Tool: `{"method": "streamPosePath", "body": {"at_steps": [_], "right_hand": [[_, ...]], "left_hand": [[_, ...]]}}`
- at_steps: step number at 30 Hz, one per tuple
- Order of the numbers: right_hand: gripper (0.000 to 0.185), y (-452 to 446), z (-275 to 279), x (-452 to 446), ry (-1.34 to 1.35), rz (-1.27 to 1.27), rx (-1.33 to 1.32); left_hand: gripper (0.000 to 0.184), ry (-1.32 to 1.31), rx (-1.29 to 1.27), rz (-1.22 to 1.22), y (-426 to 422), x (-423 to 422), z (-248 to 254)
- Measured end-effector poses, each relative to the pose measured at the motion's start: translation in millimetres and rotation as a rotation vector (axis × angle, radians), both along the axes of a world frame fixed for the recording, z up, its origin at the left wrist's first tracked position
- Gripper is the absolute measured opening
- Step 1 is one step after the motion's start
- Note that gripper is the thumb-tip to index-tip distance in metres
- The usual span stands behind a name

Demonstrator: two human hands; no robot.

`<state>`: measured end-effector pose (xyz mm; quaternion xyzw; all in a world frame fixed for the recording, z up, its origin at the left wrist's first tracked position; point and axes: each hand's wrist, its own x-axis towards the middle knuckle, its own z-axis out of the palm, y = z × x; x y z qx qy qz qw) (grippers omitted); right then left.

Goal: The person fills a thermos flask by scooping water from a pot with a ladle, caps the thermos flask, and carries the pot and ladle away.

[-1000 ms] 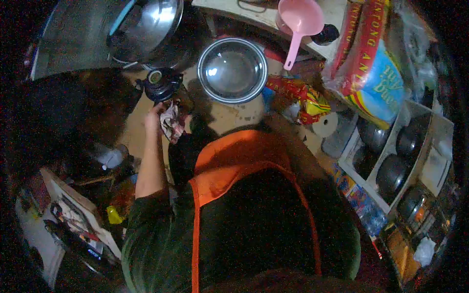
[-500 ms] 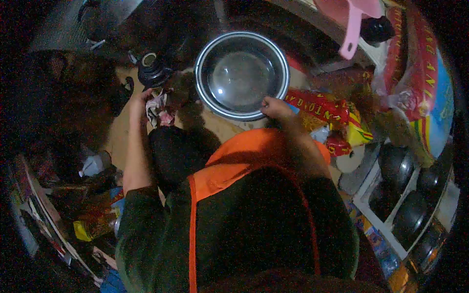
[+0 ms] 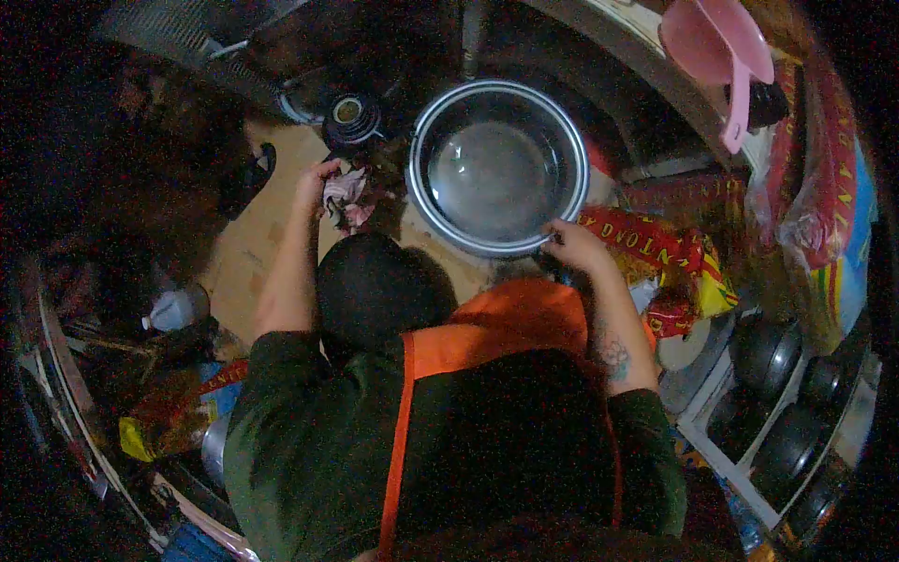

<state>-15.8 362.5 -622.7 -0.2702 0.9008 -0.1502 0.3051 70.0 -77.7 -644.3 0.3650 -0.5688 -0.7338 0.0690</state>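
A wide round metal pot (image 3: pixel 496 173) with a shiny rim stands in front of me, and its grey inner bottom shows. My right hand (image 3: pixel 573 245) is closed on the near right part of that rim. To the left, my left hand (image 3: pixel 321 176) grips a crumpled, striped pinkish cloth (image 3: pixel 344 192), which hangs from the fingers beside the pot without touching it. Just beyond this hand sits a dark round object (image 3: pixel 352 118) with a pale ring on top; its kind is unclear in the dim light.
A pink dipper (image 3: pixel 719 51) lies on the ledge at upper right. Red and yellow printed plastic bags (image 3: pixel 637 239) are heaped right of the pot. Several dark pans (image 3: pixel 787 440) fill a rack at lower right. A whitish plastic jug (image 3: pixel 178 307) lies on the left. Cardboard (image 3: pixel 272 234) covers the floor.
The whole view has shifted, so the pot and surroundings appear farther right and slightly lower. My right hand stays at the pot's rim, and the cloth remains in my left hand.
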Motion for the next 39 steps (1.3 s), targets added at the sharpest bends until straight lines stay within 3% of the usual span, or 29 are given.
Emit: {"method": "streamPosePath", "body": {"at_steps": [5,7,9,10,11,13,17,19,20,22,25,28,29,33,34,35,36,38,39], "right_hand": [[0.045,-11,44,-8,-0.031,-0.082,0.112],[0.034,-6,69,-20,0.041,-0.325,-0.011],[0.024,19,81,-38,0.428,-0.440,-0.532],[0.020,32,95,-41,0.159,-0.700,-0.851],[0.016,38,128,-41,-0.134,-0.951,-1.156],[0.029,62,164,-48,-0.267,-0.926,-1.518],[0.058,63,235,-72,-0.529,-0.551,-1.544],[0.062,55,255,-85,-0.632,-0.412,-1.523],[0.066,51,259,-94,-0.733,-0.275,-1.494],[0.068,52,262,-114,-0.800,-0.307,-1.466],[0.067,53,249,-139,-0.895,-0.323,-1.435],[0.056,47,237,-147,-0.931,-0.427,-1.440],[0.056,40,236,-147,-0.932,-0.427,-1.441],[0.040,35,233,-163,-0.939,-0.358,-1.513],[0.038,35,235,-164,-0.974,-0.321,-1.507],[0.035,34,236,-164,-1.009,-0.285,-1.499],[0.032,31,241,-163,-0.753,-0.536,-1.466],[0.029,31,245,-157,-0.489,-0.771,-1.406],[0.029,34,246,-155,-0.524,-0.636,-1.466]], "left_hand": [[0.023,-0.001,-0.056,-0.134,6,1,14],[0.031,-0.016,-0.137,-0.191,13,4,37],[0.054,-0.265,-0.885,-0.336,19,8,57],[0.069,-0.306,-0.832,-0.270,9,14,43],[0.069,-0.305,-0.830,-0.272,3,20,52],[0.066,-0.355,-0.895,-0.538,1,31,89],[0.061,-0.333,-0.683,-0.779,40,23,143],[0.055,-0.324,-0.784,-1.183,57,5,146],[0.040,-0.287,-0.820,-1.243,53,-1,122],[0.024,-0.399,-0.900,-1.170,60,-25,91],[0.019,-0.474,-0.949,-1.242,53,-56,14],[0.016,-0.348,-0.930,-1.321,44,-63,-83],[0.016,-0.258,-0.897,-1.301,45,-60,-108],[0.023,-0.047,0.787,-0.158,118,-31,-44],[0.025,-0.065,0.573,0.036,148,-30,6],[0.026,-0.061,0.470,0.160,162,-26,18],[0.027,-0.067,0.374,0.269,164,-21,13],[0.028,-0.160,0.187,0.421,155,-10,-3],[0.029,-0.225,0.105,0.473,148,-7,-8]]}}
